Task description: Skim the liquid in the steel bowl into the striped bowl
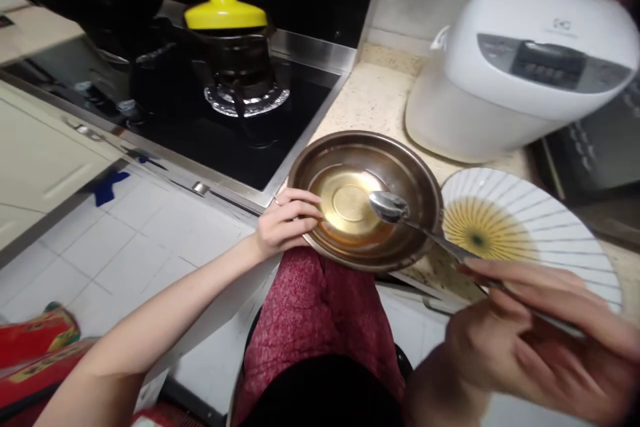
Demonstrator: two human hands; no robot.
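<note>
A round steel bowl [407,163] sits at the counter's front edge, with a shallow layer of yellowish liquid in its bottom. My left hand [286,221] grips the bowl's left rim, fingers over the edge and the thumb hidden. In my right hand [545,333], the handle of a metal spoon [389,205] is pinched between thumb and fingers. The spoon's head hangs over the bowl; whether it carries liquid I cannot tell. Right of the bowl lies a white striped plate [560,227] holding a pool of yellow-brown liquid, partly behind my right hand.
Behind the plate stands a white rice cooker [500,80]. On the black gas hob [185,127] at the left is a dark pot with a yellow lid [225,12], and a black wok [95,0] sits farther left. Red packages [40,353] lie at the lower left.
</note>
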